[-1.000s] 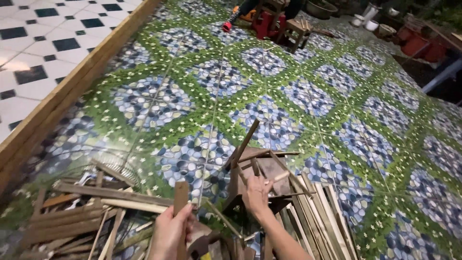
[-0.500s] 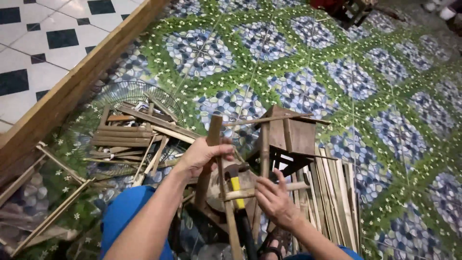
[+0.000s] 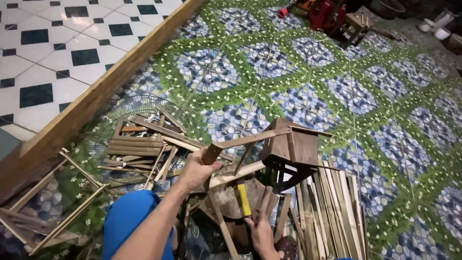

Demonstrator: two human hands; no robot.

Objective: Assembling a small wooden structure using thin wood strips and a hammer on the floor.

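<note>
The left hand (image 3: 196, 169) was clamped around a bamboo strip (image 3: 240, 142), its end poking above the fist; the right hand (image 3: 262, 230) lay fingers apart on slats (image 3: 332, 212) beside a yellow-handled tool (image 3: 244, 199)

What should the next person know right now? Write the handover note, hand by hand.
Left hand: gripping the end of a brown wooden strip, raised over the pile.
Right hand: low, fingers on upright slats beside a yellow-handled tool.
Small wooden frame piece stands by the stacked slats; more scraps lie in a wire fan guard.
Done: partly assembled frame. Left: loose slats still unattached.
</note>
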